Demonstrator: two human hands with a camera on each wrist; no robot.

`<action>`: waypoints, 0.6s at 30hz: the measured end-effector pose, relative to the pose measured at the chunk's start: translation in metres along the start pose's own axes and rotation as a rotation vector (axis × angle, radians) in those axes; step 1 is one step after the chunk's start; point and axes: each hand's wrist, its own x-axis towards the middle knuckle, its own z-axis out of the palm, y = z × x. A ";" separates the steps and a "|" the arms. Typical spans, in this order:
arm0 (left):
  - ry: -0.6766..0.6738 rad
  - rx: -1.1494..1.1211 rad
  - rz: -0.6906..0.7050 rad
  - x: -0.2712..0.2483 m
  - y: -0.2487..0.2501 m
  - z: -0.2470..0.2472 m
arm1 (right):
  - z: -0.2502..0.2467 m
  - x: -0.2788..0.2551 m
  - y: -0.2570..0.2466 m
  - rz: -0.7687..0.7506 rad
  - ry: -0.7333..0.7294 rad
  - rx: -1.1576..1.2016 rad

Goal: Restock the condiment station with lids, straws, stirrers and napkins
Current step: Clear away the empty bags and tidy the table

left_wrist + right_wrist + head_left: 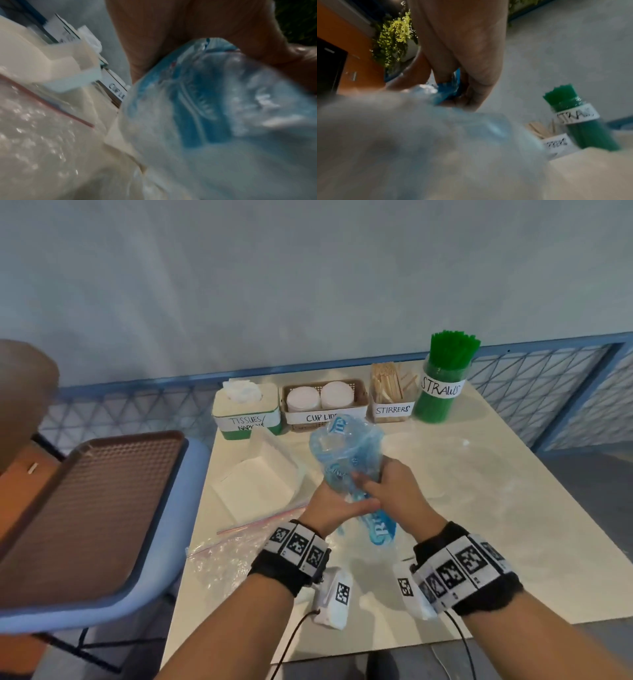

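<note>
Both hands hold a crumpled blue-and-clear plastic wrapper (346, 450) above the middle of the pale table (479, 508). My left hand (337, 506) grips its lower part from the left; my right hand (383, 484) clutches it from the right, fingers curled into the plastic (448, 92). The same wrapper (214, 108) fills the left wrist view. Along the back edge stand the tissues/napkins box (245, 409), the cup lids basket (323, 402), the stirrers holder (392, 395) and the green straws jar (442, 378). A white stack of napkins (260, 481) lies left of the wrapper.
A clear zip bag (226, 549) with a pink strip lies at the table's front left. A brown tray (92, 508) rests on a blue chair at the left. A blue mesh railing (534, 378) runs behind the table.
</note>
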 end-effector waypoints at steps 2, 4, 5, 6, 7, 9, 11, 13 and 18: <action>0.089 0.002 -0.018 -0.005 0.003 -0.024 | 0.014 0.010 -0.006 0.025 -0.065 0.166; 0.183 0.011 -0.052 -0.011 0.003 -0.054 | 0.028 0.020 -0.004 0.027 -0.138 0.295; 0.252 0.029 -0.073 -0.014 -0.001 -0.071 | 0.037 0.025 0.001 0.003 -0.155 0.267; 0.329 0.038 -0.090 -0.017 -0.002 -0.084 | 0.047 0.030 0.007 -0.026 -0.170 0.193; 0.416 0.036 -0.108 -0.020 -0.005 -0.098 | 0.058 0.034 0.014 -0.043 -0.200 0.087; 0.562 0.003 -0.137 -0.026 -0.009 -0.120 | 0.085 0.040 0.030 -0.050 -0.329 -0.156; 0.673 -0.002 -0.165 -0.031 -0.012 -0.138 | 0.113 0.042 0.044 -0.076 -0.471 -0.367; 0.738 0.010 -0.206 -0.037 -0.015 -0.151 | 0.135 0.043 0.052 -0.140 -0.531 -0.542; 0.785 -0.048 -0.228 -0.050 -0.019 -0.167 | 0.158 0.041 0.058 -0.256 -0.593 -0.821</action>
